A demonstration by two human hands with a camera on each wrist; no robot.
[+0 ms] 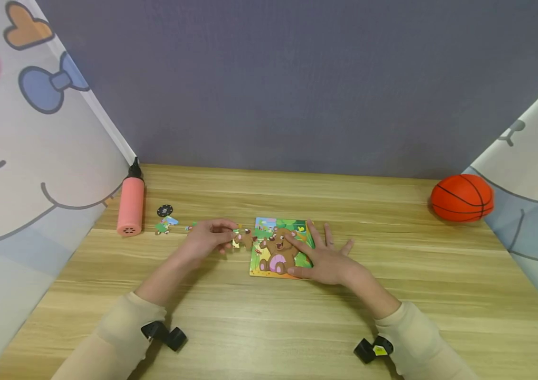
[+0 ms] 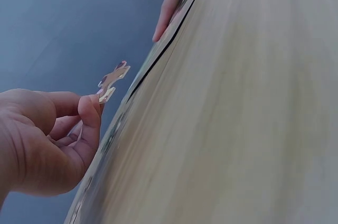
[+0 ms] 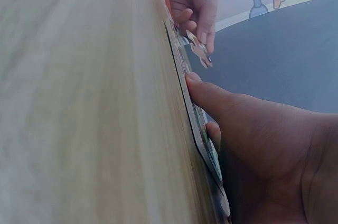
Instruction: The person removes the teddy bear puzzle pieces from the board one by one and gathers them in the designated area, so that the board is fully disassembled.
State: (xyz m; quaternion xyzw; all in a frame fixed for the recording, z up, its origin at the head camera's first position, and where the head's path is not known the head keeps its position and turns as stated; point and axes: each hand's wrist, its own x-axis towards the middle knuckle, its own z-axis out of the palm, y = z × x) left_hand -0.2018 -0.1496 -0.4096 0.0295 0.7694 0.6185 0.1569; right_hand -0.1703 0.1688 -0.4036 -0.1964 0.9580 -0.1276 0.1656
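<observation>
Between thumb and fingers my left hand (image 1: 209, 238) pinches a brown jigsaw piece (image 1: 244, 240), raised above the table just left of the puzzle board. In the left wrist view that puzzle piece (image 2: 112, 81) is tilted, its knobbed edge pointing away from the fingertips. The square puzzle board (image 1: 261, 270) with a bear picture lies flat on the table. Across its right side rests my right hand (image 1: 328, 261), fingers spread, covering part of the picture. The right wrist view shows the right thumb (image 3: 203, 89) on the board's near edge.
Loose puzzle pieces (image 1: 166, 225) lie left of the left hand, one partly behind it. A black round disc (image 1: 164, 210) is beside them. A pink bottle-shaped pump (image 1: 131, 206) lies at the left edge. An orange toy basketball (image 1: 462, 198) sits at the far right, before a grey partition (image 1: 274, 95).
</observation>
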